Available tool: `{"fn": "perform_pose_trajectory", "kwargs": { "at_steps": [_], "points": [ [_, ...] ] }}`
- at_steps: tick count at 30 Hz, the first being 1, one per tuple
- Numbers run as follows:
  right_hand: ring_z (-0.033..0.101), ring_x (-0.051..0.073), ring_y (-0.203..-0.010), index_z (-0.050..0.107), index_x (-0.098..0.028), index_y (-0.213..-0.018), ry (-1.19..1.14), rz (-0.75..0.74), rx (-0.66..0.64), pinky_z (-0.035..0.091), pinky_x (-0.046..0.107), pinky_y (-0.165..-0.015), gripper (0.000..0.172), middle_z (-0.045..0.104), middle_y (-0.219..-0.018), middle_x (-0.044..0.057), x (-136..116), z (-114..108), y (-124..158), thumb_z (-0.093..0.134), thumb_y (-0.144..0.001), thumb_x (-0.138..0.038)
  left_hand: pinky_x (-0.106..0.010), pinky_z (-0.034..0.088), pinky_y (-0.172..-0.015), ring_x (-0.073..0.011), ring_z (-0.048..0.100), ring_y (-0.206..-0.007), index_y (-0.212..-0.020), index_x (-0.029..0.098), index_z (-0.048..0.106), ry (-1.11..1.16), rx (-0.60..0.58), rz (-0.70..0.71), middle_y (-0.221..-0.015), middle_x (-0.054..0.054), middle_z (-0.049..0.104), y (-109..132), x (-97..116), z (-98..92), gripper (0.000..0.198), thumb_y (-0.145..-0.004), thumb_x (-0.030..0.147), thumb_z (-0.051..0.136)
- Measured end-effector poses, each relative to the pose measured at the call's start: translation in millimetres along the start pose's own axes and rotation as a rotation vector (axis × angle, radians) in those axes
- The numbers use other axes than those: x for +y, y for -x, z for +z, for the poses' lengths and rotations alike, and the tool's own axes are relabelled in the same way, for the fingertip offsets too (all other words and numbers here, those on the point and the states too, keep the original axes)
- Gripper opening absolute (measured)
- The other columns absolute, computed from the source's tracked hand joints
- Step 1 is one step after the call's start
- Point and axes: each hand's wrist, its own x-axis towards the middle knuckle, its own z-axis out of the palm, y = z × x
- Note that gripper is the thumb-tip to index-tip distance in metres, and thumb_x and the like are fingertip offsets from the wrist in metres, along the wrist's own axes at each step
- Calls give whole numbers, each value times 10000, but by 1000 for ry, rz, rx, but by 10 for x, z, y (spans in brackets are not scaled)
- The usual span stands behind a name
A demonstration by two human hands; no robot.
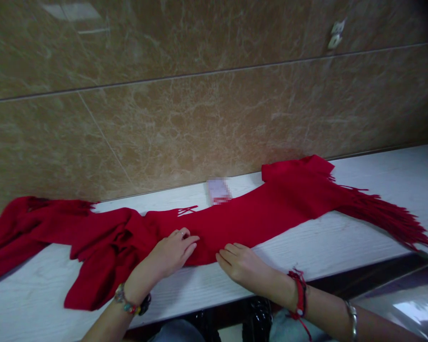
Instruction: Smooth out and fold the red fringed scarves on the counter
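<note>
A long red scarf (271, 209) lies across the white table, flat in the middle and right, with its fringe spread toward the right edge. Toward the left the red cloth is bunched and wrinkled. On the flat part near the bunched folds rests my left hand (174, 251), its fingers bent and thumb apart, holding nothing that shows. My right hand (240, 263) is at the scarf's near edge, fingers together and curled down; whether cloth is pinched under them is hidden.
A small pale, blurred packet (218, 191) lies behind the scarf by the wall. The white table (388, 175) runs along a brown marbled wall (199, 128). A pale fitting (336, 35) is on the wall. More red cloth (17, 228) lies at far left.
</note>
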Motion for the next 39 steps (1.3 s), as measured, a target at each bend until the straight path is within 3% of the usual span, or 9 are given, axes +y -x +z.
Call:
{"fn": "perform_pose_trajectory", "kwargs": {
  "at_steps": [4,9,13,17,20,24,29,31,39],
  "points": [
    [516,175,-679,562,-108,-851,2,4,15,397,297,-569,84,607,-792,63,-15,0,-12,527,-782,-75,-417,429,-849,-289,494,-1070,-1206,172,499,-165,-13,-231,-1194,-162,508,-123,28,-36,385,-868,314,381],
    [516,176,-671,566,-108,-839,14,21,24,391,294,-558,77,600,-762,54,-20,-1,-26,541,-772,-81,-428,281,-999,-254,248,-1282,-1324,287,308,17,-129,129,-1423,-60,258,-408,100,-32,473,-872,423,336],
    [517,175,-673,567,-109,-823,14,20,15,381,289,-543,67,599,-766,55,-19,-1,-30,555,-762,-83,-533,211,-993,-299,126,-1312,-1353,323,204,31,-204,24,-1451,-49,150,-502,-141,97,530,-860,495,297],
    [516,173,-663,569,-109,-810,3,23,22,378,285,-535,67,600,-759,53,-19,16,-32,582,-746,-92,-538,203,-991,-331,168,-1296,-1333,206,311,-130,-14,-291,-1419,-132,242,-413,-336,134,466,-875,291,330],
    [519,177,-666,570,-113,-815,-1,29,25,381,289,-535,80,600,-761,49,-24,10,-34,592,-741,-94,-439,268,-995,-282,298,-1250,-1267,161,413,-154,142,-157,-1349,-142,360,-325,-239,93,471,-804,100,351],
    [520,177,-676,570,-116,-831,-7,36,-14,384,292,-540,80,598,-766,48,-34,-30,-35,578,-754,-93,-272,420,-856,-158,522,-982,-1122,251,517,7,18,182,-1116,-49,527,-316,-131,65,371,-789,146,393],
    [521,174,-689,564,-115,-832,2,33,-20,383,288,-544,71,601,-779,55,-30,-17,-40,562,-766,-87,-421,437,-795,-280,502,-1019,-1151,157,489,-97,49,-246,-1114,-161,517,-458,-451,56,352,-823,254,405],
    [518,172,-683,558,-116,-829,5,36,-4,379,288,-544,61,597,-766,52,-27,1,-39,552,-775,-88,-464,427,-780,-311,505,-1010,-1201,111,445,-102,73,-298,-1099,-203,521,-507,-558,36,408,-843,295,378],
    [497,168,-672,543,-126,-806,3,67,24,362,290,-554,37,581,-742,34,-20,-12,-54,554,-782,-101,-292,337,-920,-188,488,-1039,-1143,142,517,197,20,46,-1151,-112,542,-858,-453,-41,380,-791,257,434]
  ]
}}
